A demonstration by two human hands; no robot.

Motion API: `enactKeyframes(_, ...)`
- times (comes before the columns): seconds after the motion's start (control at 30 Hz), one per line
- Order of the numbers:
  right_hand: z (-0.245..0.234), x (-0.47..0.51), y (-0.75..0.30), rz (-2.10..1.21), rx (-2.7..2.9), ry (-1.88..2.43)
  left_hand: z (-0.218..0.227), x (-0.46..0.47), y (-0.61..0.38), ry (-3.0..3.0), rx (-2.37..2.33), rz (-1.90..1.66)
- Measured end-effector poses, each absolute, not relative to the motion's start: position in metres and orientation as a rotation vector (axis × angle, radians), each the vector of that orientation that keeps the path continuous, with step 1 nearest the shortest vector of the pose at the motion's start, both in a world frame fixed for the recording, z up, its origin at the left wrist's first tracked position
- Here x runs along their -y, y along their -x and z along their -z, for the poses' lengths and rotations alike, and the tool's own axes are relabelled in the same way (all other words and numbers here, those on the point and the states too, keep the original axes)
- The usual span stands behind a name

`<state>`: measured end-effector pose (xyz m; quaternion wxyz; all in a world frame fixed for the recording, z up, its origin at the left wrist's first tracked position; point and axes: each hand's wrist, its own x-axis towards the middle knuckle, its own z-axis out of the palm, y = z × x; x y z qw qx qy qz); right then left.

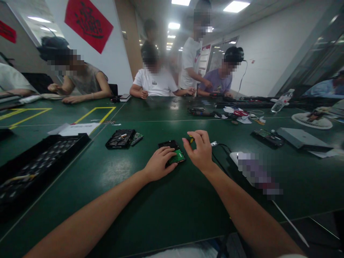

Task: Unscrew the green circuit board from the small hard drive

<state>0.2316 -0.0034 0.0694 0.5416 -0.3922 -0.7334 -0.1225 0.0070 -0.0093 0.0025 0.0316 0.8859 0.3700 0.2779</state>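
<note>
My left hand [161, 163] rests over a hard drive [179, 156] with a green label, fingers on its top and thumb along its near edge. The hand covers much of the drive. Just right of it, my right hand [200, 150] is raised above the table with its fingers curled. Between its thumb and fingers shows a small yellow-and-black tool [191, 139], mostly hidden, whose kind I cannot make out. To the left, another black drive [120, 138] lies with small pieces on top, beside a circuit board [137, 138].
A long black tray [40, 165] fills the left side. To the right lie a white power strip [239, 159] with a cable, a drive [267, 138], a grey metal box [303, 139] and a plate [311, 121]. A plastic bottle [282, 101] stands behind. Several people sit across the table.
</note>
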Motion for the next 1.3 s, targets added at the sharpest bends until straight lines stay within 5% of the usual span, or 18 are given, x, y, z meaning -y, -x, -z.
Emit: enactKeyframes(1.3,-0.0700,0.0041,-0.2319,0.295,1.777,0.920,-0.0043,0.0098,-0.0074,-2.733,-1.137,-0.857)
